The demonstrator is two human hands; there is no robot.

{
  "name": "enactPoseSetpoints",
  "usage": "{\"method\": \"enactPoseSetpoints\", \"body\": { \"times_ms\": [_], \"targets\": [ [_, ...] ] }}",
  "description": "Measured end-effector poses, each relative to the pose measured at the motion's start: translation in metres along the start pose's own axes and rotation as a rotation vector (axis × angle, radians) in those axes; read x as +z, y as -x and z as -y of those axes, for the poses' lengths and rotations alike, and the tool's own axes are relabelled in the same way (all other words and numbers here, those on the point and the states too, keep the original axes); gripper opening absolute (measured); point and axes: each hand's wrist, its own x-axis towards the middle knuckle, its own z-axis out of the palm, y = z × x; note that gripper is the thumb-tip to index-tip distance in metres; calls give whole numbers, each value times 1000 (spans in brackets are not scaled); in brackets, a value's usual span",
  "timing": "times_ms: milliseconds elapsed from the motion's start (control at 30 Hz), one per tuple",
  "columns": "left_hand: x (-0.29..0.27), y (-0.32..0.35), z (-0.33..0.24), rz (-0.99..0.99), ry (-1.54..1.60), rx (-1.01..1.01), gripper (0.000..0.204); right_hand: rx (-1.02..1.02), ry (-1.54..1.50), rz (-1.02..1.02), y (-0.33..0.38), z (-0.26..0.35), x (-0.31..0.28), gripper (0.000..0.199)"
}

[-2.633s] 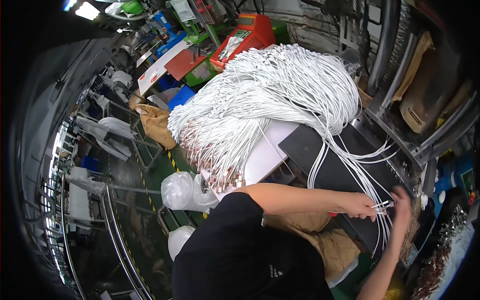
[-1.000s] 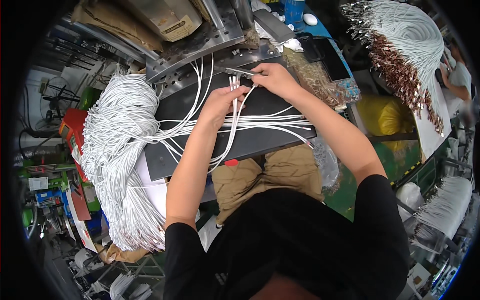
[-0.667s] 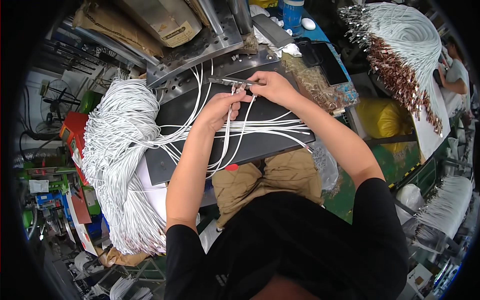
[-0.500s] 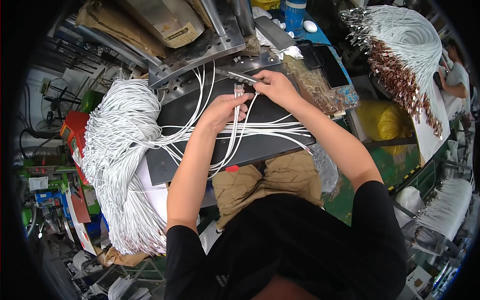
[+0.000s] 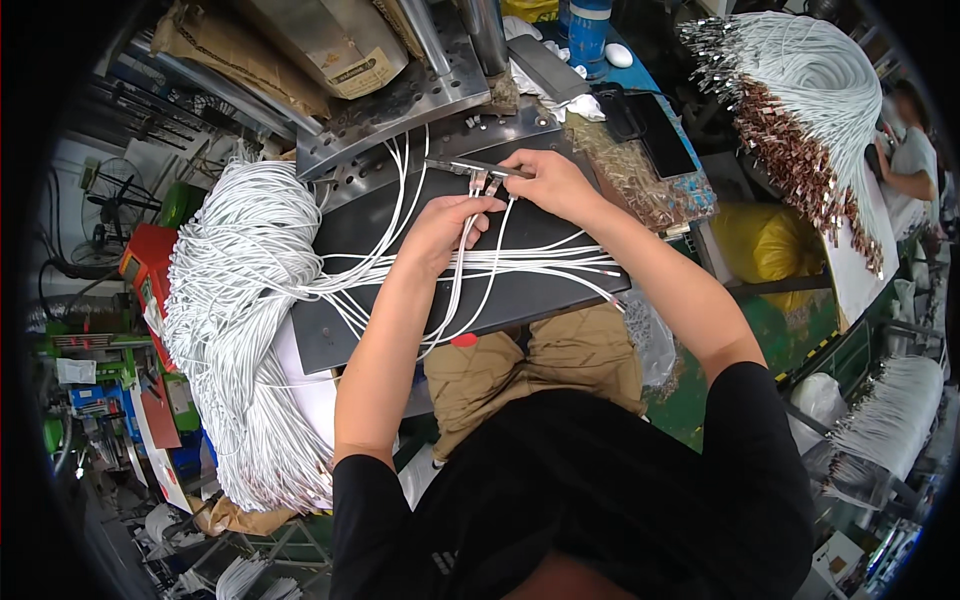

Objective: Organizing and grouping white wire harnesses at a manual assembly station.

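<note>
Several white cables (image 5: 459,280) are pinched near their ends in my left hand (image 5: 437,230), with metal terminals (image 5: 479,182) sticking up past the fingers. My right hand (image 5: 552,184) is closed on one end of a narrow metal bar (image 5: 462,166), which lies crosswise just above those terminals. The terminal tips meet or overlap the bar's near edge; whether they sit in it I cannot tell. Another white cable (image 5: 495,245) runs up to a terminal beside my right fingertips. Under both hands, more white cables (image 5: 540,253) lie across a black board (image 5: 400,335).
A thick heap of white cables (image 5: 240,240) hangs at the left. Beyond my hands stands a perforated metal machine plate (image 5: 400,105) with upright posts. A dark phone-like slab (image 5: 662,135) and a blue bottle (image 5: 590,35) are at the far right. Cable coils (image 5: 820,80) hang farther right.
The metal bar has come down and turned more level, over the terminals in my left hand. My left hand has shifted slightly left, and the cables bend with it.
</note>
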Motion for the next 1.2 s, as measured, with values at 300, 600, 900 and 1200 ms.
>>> {"method": "enactPoseSetpoints", "body": {
  "times_ms": [300, 600, 900, 1200],
  "targets": [
    [-15, -2, 8, -75, 65, 57, 18, 88, -106, 66, -2, 11, -21, 43],
    [-8, 5, -3, -70, -132, -20, 16, -24, 52, 105, -1, 0, -19, 52],
    [-15, 3, 4, -21, -141, -26, 16, -34, 23, 204, 9, 15, -25, 36],
    [-4, 7, 5, -155, -18, 77, 24, -16, 67, 135, 9, 14, -21, 37]
  ]
}}
